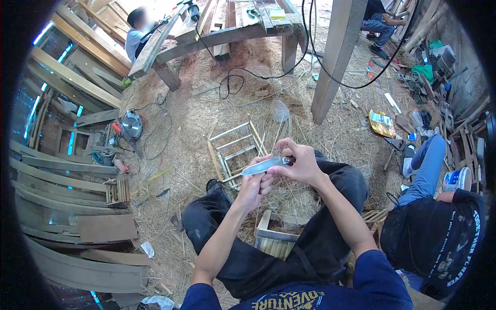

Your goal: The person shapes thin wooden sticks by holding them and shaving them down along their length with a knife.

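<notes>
Head view: steady the knife [264,166] in the grasping right hand [303,164], guarding the left hand [252,190], curled below the knife with hold unclear.

To the grip's left lies a silver-and-red metal circular saw [132,125], to its right a yellow plastic packet [381,124].

1 wooden frame [232,131] obstructs ahead of the left hand [254,189]; floor [178,134] left of the frame gives passage.

Nvy tee [330,296]: "ADVENTURE", blk tee [431,240]: "TOGETHER FOREVER"
</notes>
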{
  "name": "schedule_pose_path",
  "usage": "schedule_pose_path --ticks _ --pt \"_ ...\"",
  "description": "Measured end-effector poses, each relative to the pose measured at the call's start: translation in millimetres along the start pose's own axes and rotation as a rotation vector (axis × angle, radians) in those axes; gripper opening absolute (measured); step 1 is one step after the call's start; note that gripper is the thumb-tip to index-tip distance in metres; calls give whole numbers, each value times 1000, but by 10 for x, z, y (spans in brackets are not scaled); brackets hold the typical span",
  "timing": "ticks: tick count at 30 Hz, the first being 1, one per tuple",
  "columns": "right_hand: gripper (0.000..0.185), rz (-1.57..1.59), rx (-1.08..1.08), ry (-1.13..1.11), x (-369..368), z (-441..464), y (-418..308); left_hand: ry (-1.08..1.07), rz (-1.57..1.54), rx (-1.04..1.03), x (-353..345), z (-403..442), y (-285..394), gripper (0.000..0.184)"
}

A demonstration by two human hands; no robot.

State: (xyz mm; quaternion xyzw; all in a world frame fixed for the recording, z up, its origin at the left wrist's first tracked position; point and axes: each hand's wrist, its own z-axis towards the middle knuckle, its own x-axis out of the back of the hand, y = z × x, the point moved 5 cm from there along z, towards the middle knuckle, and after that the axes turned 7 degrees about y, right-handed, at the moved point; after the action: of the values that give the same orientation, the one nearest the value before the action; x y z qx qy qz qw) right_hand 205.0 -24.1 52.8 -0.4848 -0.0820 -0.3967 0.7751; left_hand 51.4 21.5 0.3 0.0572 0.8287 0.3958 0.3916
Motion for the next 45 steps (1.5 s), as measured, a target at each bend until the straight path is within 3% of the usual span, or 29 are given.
schedule_pose_path --ticks 5,8,11,15,18,23,27,30,31,34,35,38,39,42,45 --pt "57 -74 -6 41 10 -7 87 -11 -31 -9 -51 -17 24 27" --pt "49 10 -302 149 185 61 326 -62 -28 -6 -23 -75 1 28" --pt "43 -184 -279 278 445 190 431 -54 19 -4 -81 -155 -60 29" --pt "48 -70 -165 78 116 -58 145 51 25 -79 53 -25 68 29" --pt "47 -133 47 -57 -90 -66 59 58 75 -54 72 -67 68 30" --pt "48 -5 -289 191 48 148 353 48 -7 -44 23 -88 77 28" --pt "47 -175 104 -74 -148 23 105 36 -19 -34 64 -18 29 32" --pt "47 -119 22 56 -14 133 146 56 9 -36 135 51 -1 38" --pt "50 -61 -155 76 43 170 175 28 7 -69 95 20 33 42" --pt "51 -128 -83 48 -4 131 208 33 57 -33 50 -26 26 41" --pt "51 -126 47 23 -41 84 135 10 77 -22 101 1 -28 42" --pt "51 -86 23 -25 -19 61 69 17 11 2 15 -38 -3 41" --pt "52 -118 90 112 -8 70 206 33 70 10 88 20 -53 42" --pt "52 -26 -265 165 222 152 382 -70 146 5 -45 -98 -6 44" --pt "49 -80 -95 12 160 88 191 -27 158 -4 -18 -41 -23 46"
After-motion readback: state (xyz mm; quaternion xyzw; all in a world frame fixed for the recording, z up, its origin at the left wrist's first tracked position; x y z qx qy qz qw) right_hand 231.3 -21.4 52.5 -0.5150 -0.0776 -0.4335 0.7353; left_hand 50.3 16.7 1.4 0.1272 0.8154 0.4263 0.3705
